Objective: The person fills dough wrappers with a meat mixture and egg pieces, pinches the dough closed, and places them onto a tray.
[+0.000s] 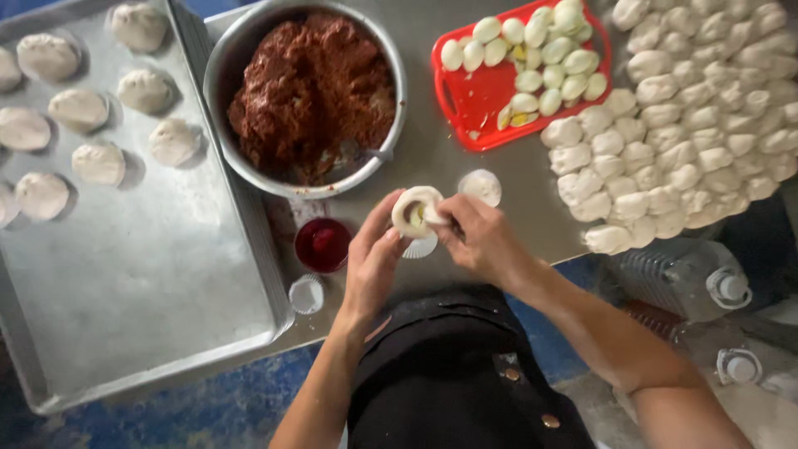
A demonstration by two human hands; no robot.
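Currently: left hand and right hand, grips closed on one filled dough round above worktop; step, sealing; next calls for pinching edges shut.

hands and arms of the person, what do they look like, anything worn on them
Both forearms are bare to the elbow, with no sleeves in view. The left hand and right hand wear no gloves, and no rings, watch or bracelet can be seen. The fingers look lightly dusted with pale flour. A dark garment with round studs covers the lap below them.
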